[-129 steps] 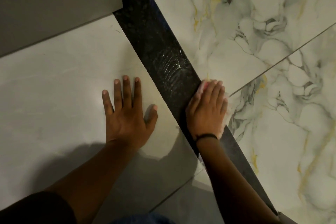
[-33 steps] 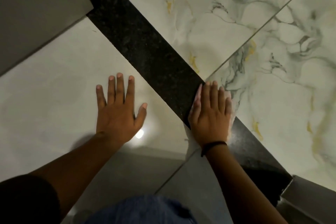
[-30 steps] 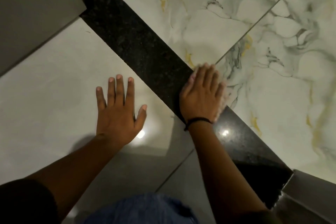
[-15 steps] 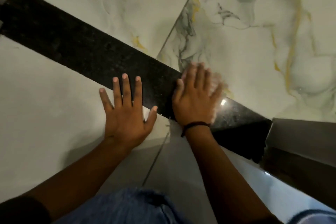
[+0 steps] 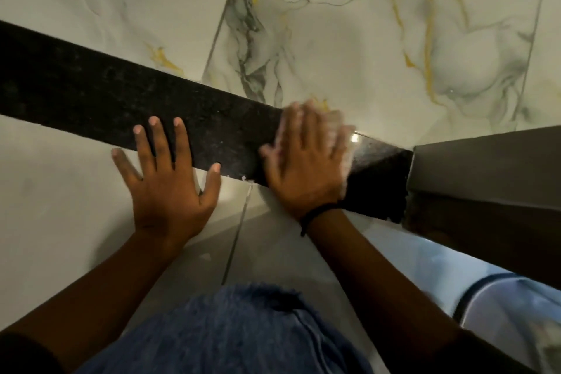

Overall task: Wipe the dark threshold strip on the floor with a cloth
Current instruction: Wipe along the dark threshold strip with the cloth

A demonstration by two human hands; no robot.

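Observation:
The dark speckled threshold strip [image 5: 91,91] runs across the floor from the left edge down to a grey door frame at the right. My right hand [image 5: 306,164] lies flat on the strip near its right end, blurred, pressing a pale cloth [image 5: 341,127] whose edge shows past the fingers. My left hand [image 5: 167,188] rests flat with fingers spread, palm on the plain tile and fingertips over the strip's near edge. A wet sheen shows on the strip just right of the cloth.
White marble tiles with grey and gold veins [image 5: 364,39] lie beyond the strip. Plain pale tiles [image 5: 54,206] lie on the near side. A grey door frame [image 5: 485,173] stands at the right. A blue denim knee [image 5: 243,334] fills the bottom middle, beside a pale rounded object [image 5: 510,310].
The view has swung right along the strip toward the door frame. My right hand with the cloth has slid toward the strip's right end. My left hand has shifted onto the strip's near edge.

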